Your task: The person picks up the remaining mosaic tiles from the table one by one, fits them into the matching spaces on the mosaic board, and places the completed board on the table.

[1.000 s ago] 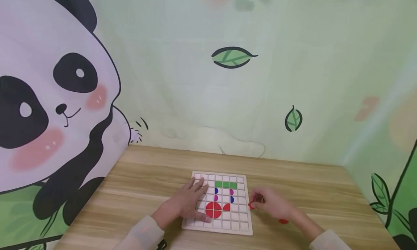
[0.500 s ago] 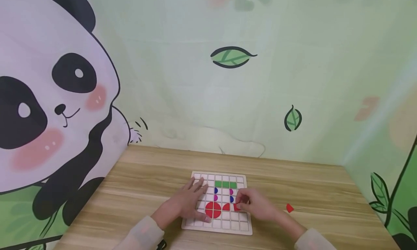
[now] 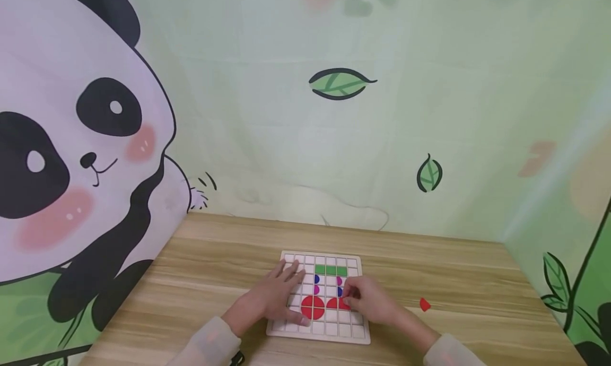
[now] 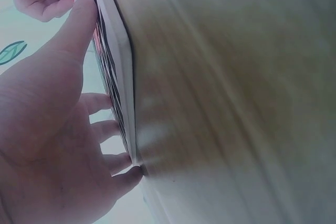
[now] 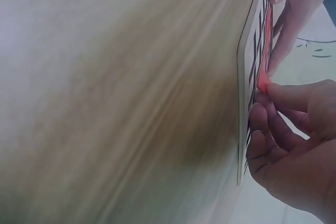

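Observation:
A white grid board [image 3: 329, 331] lies on the wooden table, bearing a row of green squares [image 3: 331, 270], small blue and magenta half-discs and a full red circle [image 3: 313, 307] of quarter pieces. My left hand [image 3: 277, 297] rests spread over the board's left side, fingers straight. My right hand [image 3: 369, 299] pinches a red quarter-circle piece [image 3: 343, 304] between thumb and fingers, at the cell right of another red quarter piece [image 3: 331, 303]. In the right wrist view the thumb of the right hand [image 5: 299, 135] is on the red piece [image 5: 263, 81], low at the board's surface.
One loose red quarter piece [image 3: 424, 304] lies on the table [image 3: 458, 286] to the right of the board. Behind stands a pale green wall cloth [image 3: 267, 132] printed with a panda and leaves. A small dark object [image 3: 237, 358] shows by the left sleeve.
My right hand has carried the red quarter piece leftward from beside the board to the cell next to the other red quarter. The left hand has stayed in place.

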{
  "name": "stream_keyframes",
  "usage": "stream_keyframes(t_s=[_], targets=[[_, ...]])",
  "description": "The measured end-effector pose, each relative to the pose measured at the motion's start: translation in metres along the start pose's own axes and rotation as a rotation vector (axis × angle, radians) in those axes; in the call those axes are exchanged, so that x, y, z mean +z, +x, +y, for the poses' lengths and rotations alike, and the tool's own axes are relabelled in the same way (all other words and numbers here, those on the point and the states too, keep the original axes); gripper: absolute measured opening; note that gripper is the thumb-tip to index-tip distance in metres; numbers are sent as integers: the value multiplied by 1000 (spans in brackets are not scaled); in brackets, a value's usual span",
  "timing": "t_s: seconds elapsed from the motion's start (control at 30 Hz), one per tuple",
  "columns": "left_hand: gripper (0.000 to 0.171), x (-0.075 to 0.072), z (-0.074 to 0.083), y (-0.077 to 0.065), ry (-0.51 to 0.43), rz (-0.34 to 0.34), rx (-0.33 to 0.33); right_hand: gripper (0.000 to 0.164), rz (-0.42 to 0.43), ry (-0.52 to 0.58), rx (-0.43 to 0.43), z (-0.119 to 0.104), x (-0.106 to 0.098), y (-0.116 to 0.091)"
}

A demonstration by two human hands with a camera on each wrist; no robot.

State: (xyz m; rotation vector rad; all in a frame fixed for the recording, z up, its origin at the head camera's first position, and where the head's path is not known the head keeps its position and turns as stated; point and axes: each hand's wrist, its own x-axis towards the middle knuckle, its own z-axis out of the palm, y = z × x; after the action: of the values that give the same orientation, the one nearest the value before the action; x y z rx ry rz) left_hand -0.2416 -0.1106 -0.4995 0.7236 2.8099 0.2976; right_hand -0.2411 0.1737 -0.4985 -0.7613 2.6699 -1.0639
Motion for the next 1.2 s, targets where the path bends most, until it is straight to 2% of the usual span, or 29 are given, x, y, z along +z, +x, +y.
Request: stream_keyframes(t_s=[0.13,0.4,0.6,0.77,1.0,1.2], targets=[[119,0,-1,0,4,0,1,14,3,-14,-14,-1,2,2],[119,2,-1,1,-6,5,0,14,3,-36,24,-2,6,2],[119,1,-1,1,0,7,4,20,14,-91,23,-2,7,2],[119,1,-1,1,4,8,8,15,-8,-64,24,-1,4,2],[120,1,-3,1,6,13,14,6,-61,-14,-26,10,-25,-14],[120,0,-4,0,12,-3,12,5,-9,-8,-21,25,-61,-41]])
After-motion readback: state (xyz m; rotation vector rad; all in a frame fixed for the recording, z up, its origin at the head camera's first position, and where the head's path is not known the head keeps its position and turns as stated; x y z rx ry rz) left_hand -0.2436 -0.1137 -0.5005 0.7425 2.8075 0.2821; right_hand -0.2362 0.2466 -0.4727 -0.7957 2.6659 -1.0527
